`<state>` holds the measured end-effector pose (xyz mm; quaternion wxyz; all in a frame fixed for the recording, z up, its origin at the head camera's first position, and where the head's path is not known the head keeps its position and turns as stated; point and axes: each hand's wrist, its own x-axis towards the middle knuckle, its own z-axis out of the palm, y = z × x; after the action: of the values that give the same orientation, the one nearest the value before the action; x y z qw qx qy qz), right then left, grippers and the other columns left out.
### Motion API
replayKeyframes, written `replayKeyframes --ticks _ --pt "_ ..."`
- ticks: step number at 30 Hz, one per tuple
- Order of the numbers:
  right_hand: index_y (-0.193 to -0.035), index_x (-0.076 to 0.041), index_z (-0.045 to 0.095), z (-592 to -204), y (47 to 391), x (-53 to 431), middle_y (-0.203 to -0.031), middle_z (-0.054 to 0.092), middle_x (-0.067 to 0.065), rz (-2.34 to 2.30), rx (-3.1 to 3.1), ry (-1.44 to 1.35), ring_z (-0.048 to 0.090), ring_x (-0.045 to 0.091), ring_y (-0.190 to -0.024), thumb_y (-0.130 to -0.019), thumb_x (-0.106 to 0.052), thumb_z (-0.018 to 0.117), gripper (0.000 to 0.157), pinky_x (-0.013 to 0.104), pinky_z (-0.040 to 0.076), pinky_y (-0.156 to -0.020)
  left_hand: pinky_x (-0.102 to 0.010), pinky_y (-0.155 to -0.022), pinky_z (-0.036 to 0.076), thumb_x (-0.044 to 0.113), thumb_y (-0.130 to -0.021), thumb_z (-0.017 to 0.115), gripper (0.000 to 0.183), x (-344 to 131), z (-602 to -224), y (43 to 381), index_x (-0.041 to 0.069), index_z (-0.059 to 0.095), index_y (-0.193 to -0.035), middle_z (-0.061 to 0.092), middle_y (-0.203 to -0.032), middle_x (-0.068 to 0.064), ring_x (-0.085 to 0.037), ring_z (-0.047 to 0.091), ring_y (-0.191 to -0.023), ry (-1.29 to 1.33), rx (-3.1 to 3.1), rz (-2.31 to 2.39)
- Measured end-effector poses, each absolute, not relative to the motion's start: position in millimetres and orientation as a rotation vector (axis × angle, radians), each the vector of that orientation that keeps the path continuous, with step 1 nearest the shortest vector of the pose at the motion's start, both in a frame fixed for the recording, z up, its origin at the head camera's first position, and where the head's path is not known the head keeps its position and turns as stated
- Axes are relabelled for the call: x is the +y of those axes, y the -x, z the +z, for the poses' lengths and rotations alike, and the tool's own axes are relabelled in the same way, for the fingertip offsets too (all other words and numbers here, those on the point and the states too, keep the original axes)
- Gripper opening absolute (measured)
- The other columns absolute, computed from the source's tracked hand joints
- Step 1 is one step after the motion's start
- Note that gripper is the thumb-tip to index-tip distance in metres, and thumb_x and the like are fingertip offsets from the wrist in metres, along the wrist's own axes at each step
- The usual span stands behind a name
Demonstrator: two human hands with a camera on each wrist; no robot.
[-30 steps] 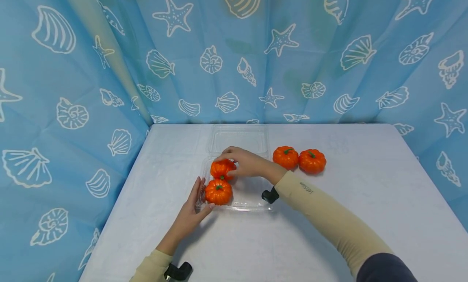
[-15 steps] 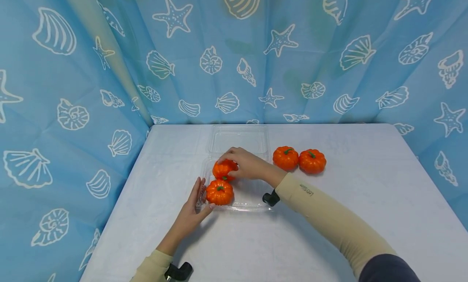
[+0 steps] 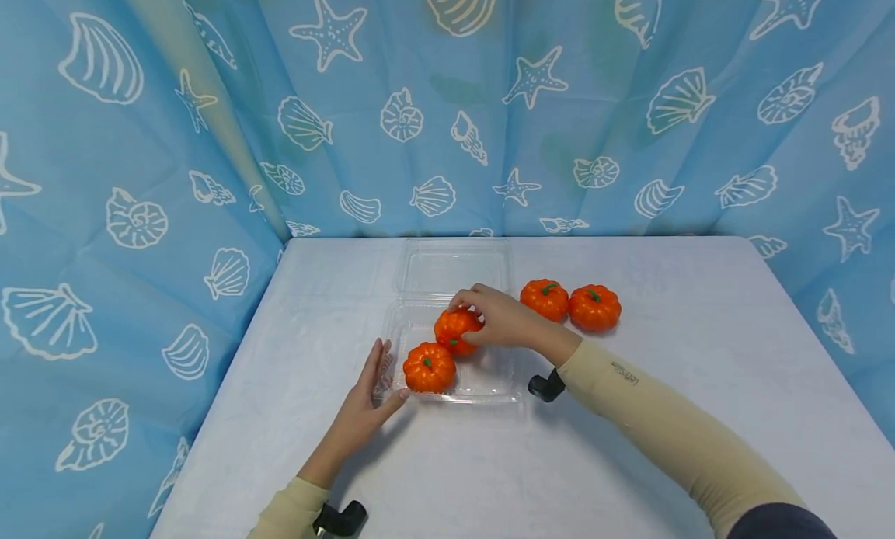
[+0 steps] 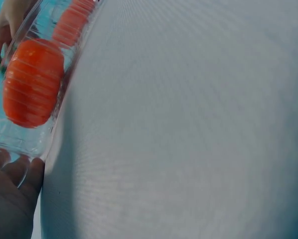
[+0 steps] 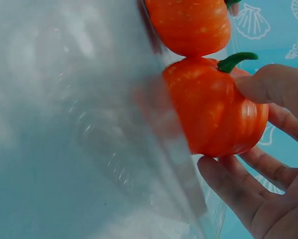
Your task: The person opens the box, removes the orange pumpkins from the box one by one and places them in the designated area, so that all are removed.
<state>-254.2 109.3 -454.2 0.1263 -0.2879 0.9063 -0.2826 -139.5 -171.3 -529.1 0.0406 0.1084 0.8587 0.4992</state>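
Probably light, stiff: ribbed orange pumpkin [image 3: 451, 327] | right hand [image 3: 499, 319] is rightly gripping its sides | straight-fingered left hand [image 3: 362, 415] is touching clear plastic box [image 3: 482, 399]

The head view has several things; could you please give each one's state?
Clear container: open
Lid: folded open
Held pumpkin: tilted
Near pumpkin: upright, inside container
Left outer pumpkin: upright, on table
Right outer pumpkin: upright, on table
Left grip: spread, touching container
Right grip: holding the tilted pumpkin
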Motion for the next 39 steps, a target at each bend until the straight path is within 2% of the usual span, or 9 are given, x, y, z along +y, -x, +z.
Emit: replayKeyframes --ticks 5,12,20,30,39 --pt "-0.128 -0.020 0.061 -450.9 250.1 114.5 -0.127 0.057 0.005 -0.800 2.628 0.834 0.060 0.022 -0.106 -0.091 -0.022 0.076 0.040 0.036 0.056 -0.094 -0.055 -0.122 0.018 0.035 -0.095 0.073 0.098 -172.9 -530.1 139.6 0.017 0.008 -0.165 0.025 -0.168 -0.001 -0.026 0.024 -0.153 -0.320 2.630 1.531" --pt "-0.138 -0.028 0.063 -455.3 250.3 119.3 -0.139 0.055 0.007 -0.742 2.615 0.866 0.057 0.024 -0.120 -0.096 -0.025 0.071 0.043 0.038 0.055 -0.096 -0.053 -0.122 0.018 0.029 -0.095 0.073 0.097 -172.7 -529.2 138.8 0.017 0.007 -0.165 0.024 -0.168 -0.001 -0.025 0.024 -0.153 -0.326 2.622 1.546" --pt "-0.140 -0.026 0.061 -455.0 249.5 122.3 -0.137 0.054 0.009 -0.798 2.578 0.862 0.058 0.023 -0.116 -0.090 -0.019 0.078 0.053 0.034 0.057 -0.092 -0.055 -0.122 0.018 0.029 -0.095 0.073 0.097 -172.9 -531.3 139.4 0.017 0.007 -0.165 0.025 -0.168 -0.002 -0.026 0.024 -0.153 -0.320 2.626 1.539" --pt "-0.138 -0.022 0.060 -457.7 247.2 121.0 -0.139 0.054 0.006 -0.823 2.582 0.833 0.058 0.021 -0.116 -0.091 -0.023 0.079 0.051 0.035 0.055 -0.096 -0.056 -0.121 0.019 0.034 -0.095 0.072 0.096 -171.7 -529.8 140.3 0.017 0.008 -0.165 0.024 -0.168 -0.002 -0.027 0.024 -0.153 -0.303 2.638 1.507" --pt "-0.136 -0.025 0.060 -458.3 244.1 122.2 -0.130 0.057 0.002 -0.840 2.593 0.787 0.060 0.018 -0.110 -0.090 -0.025 0.080 0.050 0.032 0.057 -0.093 -0.055 -0.121 0.019 0.031 -0.095 0.072 0.096 -171.0 -529.6 139.9 0.017 0.008 -0.165 0.024 -0.168 -0.003 -0.027 0.023 -0.153 -0.311 2.619 1.529"
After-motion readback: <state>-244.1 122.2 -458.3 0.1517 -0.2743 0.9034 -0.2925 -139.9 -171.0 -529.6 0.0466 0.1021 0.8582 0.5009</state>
